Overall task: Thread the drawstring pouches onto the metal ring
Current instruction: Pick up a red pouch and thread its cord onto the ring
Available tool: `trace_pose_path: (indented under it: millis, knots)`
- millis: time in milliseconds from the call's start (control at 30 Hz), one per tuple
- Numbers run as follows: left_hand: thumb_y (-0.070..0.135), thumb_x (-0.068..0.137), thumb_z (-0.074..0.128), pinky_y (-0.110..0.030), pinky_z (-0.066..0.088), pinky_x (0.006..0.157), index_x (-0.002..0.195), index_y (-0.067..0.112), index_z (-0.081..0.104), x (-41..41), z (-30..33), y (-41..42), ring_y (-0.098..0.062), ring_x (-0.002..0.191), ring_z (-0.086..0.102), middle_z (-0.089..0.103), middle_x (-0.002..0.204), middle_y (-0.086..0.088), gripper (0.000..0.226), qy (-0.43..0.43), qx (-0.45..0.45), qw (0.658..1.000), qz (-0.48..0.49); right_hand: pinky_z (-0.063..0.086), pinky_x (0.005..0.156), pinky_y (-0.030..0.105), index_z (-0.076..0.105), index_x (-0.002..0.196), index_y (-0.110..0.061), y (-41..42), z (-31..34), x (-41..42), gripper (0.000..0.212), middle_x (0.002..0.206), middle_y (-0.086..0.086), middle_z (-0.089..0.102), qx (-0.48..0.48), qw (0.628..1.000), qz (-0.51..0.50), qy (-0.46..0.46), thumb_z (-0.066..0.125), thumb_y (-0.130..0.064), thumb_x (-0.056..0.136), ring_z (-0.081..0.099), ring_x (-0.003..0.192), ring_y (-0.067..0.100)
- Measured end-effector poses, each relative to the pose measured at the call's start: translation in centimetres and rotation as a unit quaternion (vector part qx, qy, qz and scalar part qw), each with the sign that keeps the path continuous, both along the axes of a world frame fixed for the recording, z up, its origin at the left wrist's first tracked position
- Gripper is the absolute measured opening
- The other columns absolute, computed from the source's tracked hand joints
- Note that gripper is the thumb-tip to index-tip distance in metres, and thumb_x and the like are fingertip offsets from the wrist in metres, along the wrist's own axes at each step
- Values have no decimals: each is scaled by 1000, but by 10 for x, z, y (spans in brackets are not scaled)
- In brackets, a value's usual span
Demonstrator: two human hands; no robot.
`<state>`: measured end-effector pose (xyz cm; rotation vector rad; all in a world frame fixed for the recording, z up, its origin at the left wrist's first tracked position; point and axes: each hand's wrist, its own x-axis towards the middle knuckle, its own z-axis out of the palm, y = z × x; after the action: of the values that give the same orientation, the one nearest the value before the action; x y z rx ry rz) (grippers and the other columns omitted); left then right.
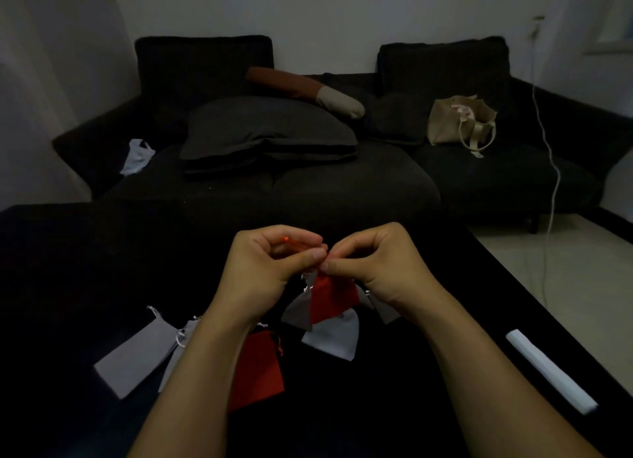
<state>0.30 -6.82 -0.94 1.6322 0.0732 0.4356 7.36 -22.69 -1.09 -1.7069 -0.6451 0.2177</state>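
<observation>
Red pouch is hung just below left hand and right hand, both pinched together on its orange cord, presumably for feeding onto the ring, itself not discernible; spare pouches left under the wrists.

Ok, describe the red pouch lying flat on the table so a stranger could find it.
Start at the black table before the dark sofa. Under the left forearm lies the red pouch, flat, beside two grey pouches. The other red pouch hangs from the hands.
</observation>
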Motion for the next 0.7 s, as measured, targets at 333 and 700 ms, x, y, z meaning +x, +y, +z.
trace_pose_path:
  millis: [333, 700]
  knots:
    - [1, 69, 83, -17, 55, 69, 83, 13, 78, 1, -2, 1, -7, 76, 73, 77, 77, 4, 20, -53, 182, 982, 24, 48, 52, 15, 70, 71, -15, 11, -5, -3, 17, 62, -1, 66, -52, 978, -131, -156, 83, -4, 69, 60, 54, 1]
    - [-1, 72, 80, -19, 56, 69, 84, 12, 76, -3, 3, 5, -11, 79, 74, 77, 81, 0, 18, -59, 96, 993, 22, 61, 73, 37, 73, 89, -7, 8, -4, 0, 7, 84, 15, 73, -27, 999, -7, -42, 74, -6, 83, 73, 78, 24]
